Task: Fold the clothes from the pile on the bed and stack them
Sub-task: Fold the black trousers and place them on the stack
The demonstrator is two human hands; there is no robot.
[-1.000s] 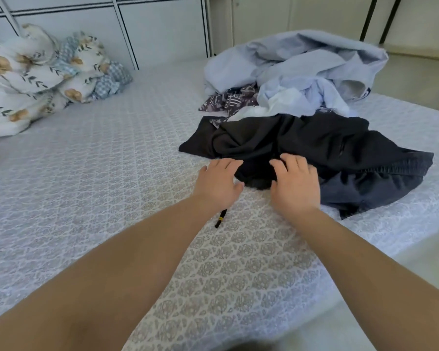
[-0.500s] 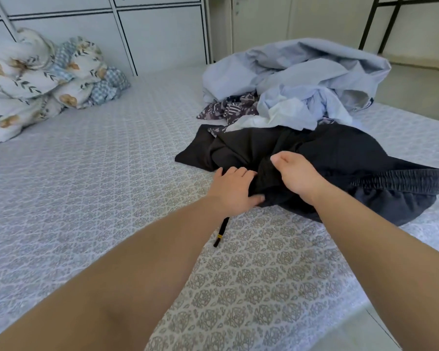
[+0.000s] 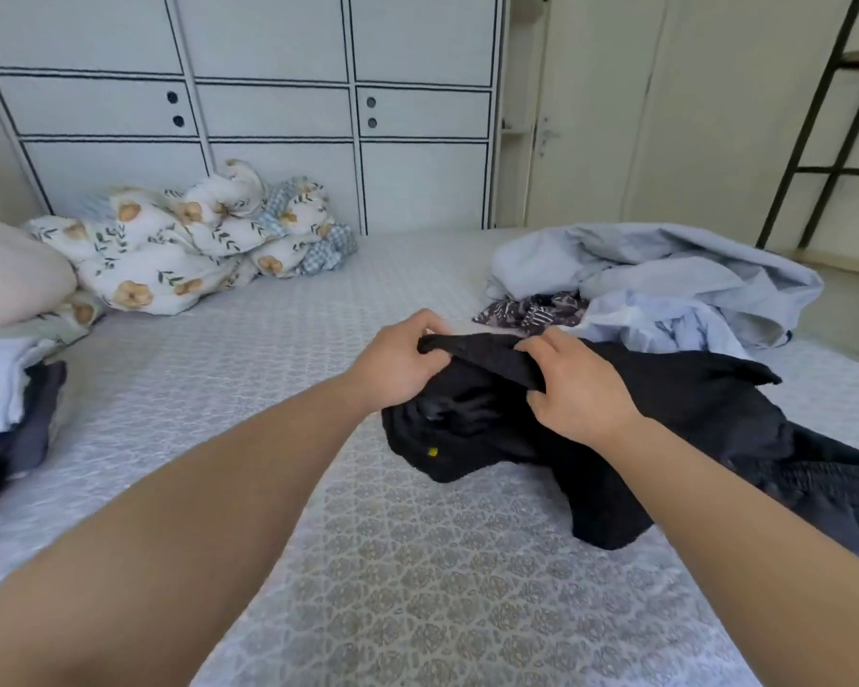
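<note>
A black garment (image 3: 675, 414) lies crumpled on the bed (image 3: 368, 562), one edge lifted off the sheet. My left hand (image 3: 398, 364) and my right hand (image 3: 576, 389) both grip that raised edge, a short span of cloth stretched between them. A small yellow tip of a drawstring (image 3: 433, 451) shows on the hanging part. Behind it sits the pile: light blue clothes (image 3: 665, 280) and a dark patterned piece (image 3: 531, 312). A stack of folded clothes (image 3: 6, 404) rests at the left edge.
A floral quilt (image 3: 189, 250) is bunched at the far left of the bed, with a pale pillow (image 3: 11, 275) beside it. White cabinets (image 3: 269, 116) stand behind the bed. A black ladder frame (image 3: 824, 116) is at the far right.
Both hands have taken hold of the black garment's edge and lifted it off the bed. My view has tilted up, bringing the cabinets and the folded stack into sight.
</note>
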